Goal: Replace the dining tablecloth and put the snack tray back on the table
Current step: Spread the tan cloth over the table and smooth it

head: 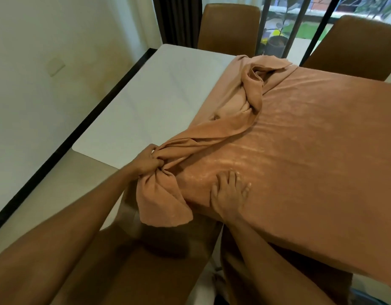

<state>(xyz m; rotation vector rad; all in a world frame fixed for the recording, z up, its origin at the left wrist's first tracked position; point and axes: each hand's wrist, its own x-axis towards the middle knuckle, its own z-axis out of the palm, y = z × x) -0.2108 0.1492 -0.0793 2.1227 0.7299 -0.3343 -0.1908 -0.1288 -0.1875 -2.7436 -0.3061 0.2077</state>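
A tan-orange tablecloth covers the right part of the white dining table. Its left edge is bunched into a twisted roll running from the far side toward me. My left hand grips that bunched edge near the table's near corner, and a loose flap hangs below the fist. My right hand lies flat with fingers spread on the smooth cloth close to the near edge. No snack tray is in view.
Two brown chairs stand at the far side, in front of a window with dark bars. A cream wall with a black skirting strip runs along the left. A brown chair seat is below my arms.
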